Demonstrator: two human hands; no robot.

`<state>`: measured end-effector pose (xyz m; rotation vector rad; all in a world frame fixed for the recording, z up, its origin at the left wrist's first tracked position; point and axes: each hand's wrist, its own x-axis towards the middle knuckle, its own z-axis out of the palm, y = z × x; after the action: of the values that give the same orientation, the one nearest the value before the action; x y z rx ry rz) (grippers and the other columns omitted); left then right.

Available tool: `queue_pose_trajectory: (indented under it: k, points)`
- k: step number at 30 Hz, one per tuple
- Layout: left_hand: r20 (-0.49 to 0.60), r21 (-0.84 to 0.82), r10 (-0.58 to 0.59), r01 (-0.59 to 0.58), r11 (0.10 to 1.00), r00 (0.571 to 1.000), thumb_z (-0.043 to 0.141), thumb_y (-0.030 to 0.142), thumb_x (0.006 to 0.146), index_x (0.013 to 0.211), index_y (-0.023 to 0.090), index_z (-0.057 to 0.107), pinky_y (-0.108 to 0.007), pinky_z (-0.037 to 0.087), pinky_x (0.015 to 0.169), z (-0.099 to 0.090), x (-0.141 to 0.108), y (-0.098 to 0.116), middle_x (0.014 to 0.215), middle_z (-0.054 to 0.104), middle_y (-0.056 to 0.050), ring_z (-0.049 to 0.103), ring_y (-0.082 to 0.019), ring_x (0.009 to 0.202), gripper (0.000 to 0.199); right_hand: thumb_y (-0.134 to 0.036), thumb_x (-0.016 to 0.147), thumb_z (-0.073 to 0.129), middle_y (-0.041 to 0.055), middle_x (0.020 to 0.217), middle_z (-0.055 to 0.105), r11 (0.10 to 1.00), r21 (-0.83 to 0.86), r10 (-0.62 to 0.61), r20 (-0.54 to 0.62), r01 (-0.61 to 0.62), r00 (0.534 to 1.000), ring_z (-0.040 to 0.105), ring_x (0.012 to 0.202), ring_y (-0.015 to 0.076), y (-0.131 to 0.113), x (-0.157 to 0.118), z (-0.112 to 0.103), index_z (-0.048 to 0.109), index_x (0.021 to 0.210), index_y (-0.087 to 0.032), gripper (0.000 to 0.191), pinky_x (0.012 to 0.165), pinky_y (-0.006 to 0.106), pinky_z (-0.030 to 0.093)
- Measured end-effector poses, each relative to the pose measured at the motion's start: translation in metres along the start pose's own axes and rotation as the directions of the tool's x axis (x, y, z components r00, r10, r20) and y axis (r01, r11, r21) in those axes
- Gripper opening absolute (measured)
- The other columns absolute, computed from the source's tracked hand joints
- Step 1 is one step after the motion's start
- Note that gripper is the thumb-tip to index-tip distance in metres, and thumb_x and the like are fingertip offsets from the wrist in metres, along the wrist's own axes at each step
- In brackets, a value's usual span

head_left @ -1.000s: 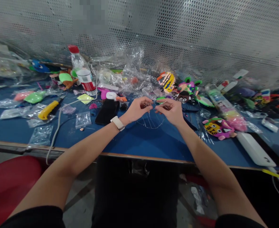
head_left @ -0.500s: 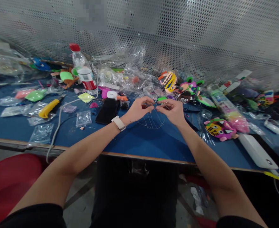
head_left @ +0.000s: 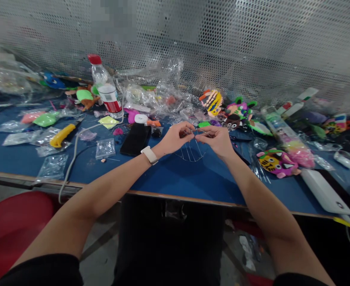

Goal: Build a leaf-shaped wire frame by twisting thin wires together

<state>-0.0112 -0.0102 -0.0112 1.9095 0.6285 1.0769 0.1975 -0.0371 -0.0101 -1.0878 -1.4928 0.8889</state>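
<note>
Both hands are raised over the middle of the blue table. My left hand point(head_left: 179, 137), with a pale band on its wrist, pinches a thin wire frame point(head_left: 190, 159) from the left. From the right, my right hand point(head_left: 216, 139) pinches the same frame, its fingertips almost touching those of the other hand. The frame hangs below the fingers as a curved outline with several thin wires across it. Its upper part is largely hidden by the fingers. A black phone point(head_left: 135, 139) lies left of the hands.
A bottle with a red cap point(head_left: 109, 97) and a yellow cutter point(head_left: 62, 135) are on the left. Clear plastic bags point(head_left: 163, 99) lie behind the hands. To the right are thin sticks, a colourful clay mask point(head_left: 278, 163) and a white power bank point(head_left: 325, 190).
The fingertips of my two hands have come slightly closer together. The wire frame has turned a little and looks narrower. Both hands keep hold of it.
</note>
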Motion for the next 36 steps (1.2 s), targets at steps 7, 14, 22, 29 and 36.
queue_pose_trajectory:
  k: [7,14,22,29,36]
  points:
    - [-0.049,0.036,-0.002,0.004,0.999,0.999,0.069,0.023,0.096,0.106,0.021,0.064,-0.031,0.052,0.066,-0.005,0.004,-0.006,0.081,0.069,-0.002,0.063,-0.015,0.070,0.011,-0.056,0.081,0.086,0.0025,0.082,0.081,0.997,-0.039,-0.071,-0.073,0.068,0.995,0.076,0.070,0.0205,-0.004,0.003,-0.008,0.083,0.097,-0.026,0.035,0.062,0.035,0.060]
    - [-0.069,0.000,-0.003,0.003,1.000,0.998,0.071,0.027,0.097,0.107,0.021,0.063,-0.032,0.056,0.071,-0.008,0.005,-0.014,0.086,0.069,-0.002,0.067,-0.015,0.072,0.014,-0.058,0.073,0.092,0.0018,0.081,0.079,0.995,0.093,-0.033,-0.132,0.046,0.991,0.074,0.073,0.0200,0.004,0.011,-0.015,0.081,0.084,-0.028,0.035,0.066,0.036,0.062]
    - [0.008,0.025,0.006,-0.006,1.000,1.000,0.066,0.030,0.100,0.113,0.021,0.061,-0.033,0.055,0.072,-0.013,0.005,-0.012,0.088,0.074,-0.005,0.068,-0.017,0.076,0.017,-0.058,0.066,0.096,0.0009,0.085,0.080,0.964,0.252,0.093,-0.030,-0.082,0.995,0.069,0.066,0.0164,0.016,0.015,-0.009,0.084,0.087,-0.030,0.038,0.066,0.036,0.062]
    - [-0.093,0.010,0.008,-0.007,1.000,0.996,0.070,0.031,0.097,0.109,0.022,0.063,-0.031,0.050,0.067,-0.008,0.006,-0.015,0.077,0.067,0.000,0.064,-0.016,0.070,0.017,-0.061,0.071,0.090,0.0016,0.096,0.080,0.976,0.204,0.082,-0.023,-0.075,0.996,0.076,0.085,0.0214,0.017,0.009,0.005,0.075,0.111,-0.031,0.052,0.082,0.041,0.065]
    - [-0.099,-0.121,-0.075,0.063,0.991,0.992,0.071,0.029,0.095,0.106,0.022,0.064,-0.031,0.050,0.068,-0.003,0.003,-0.012,0.077,0.072,-0.001,0.064,-0.015,0.071,0.015,-0.058,0.069,0.092,0.0014,0.093,0.079,0.964,0.243,0.129,-0.059,-0.111,0.990,0.077,0.080,0.0207,0.022,0.004,0.016,0.069,0.100,-0.029,0.048,0.073,0.038,0.065]
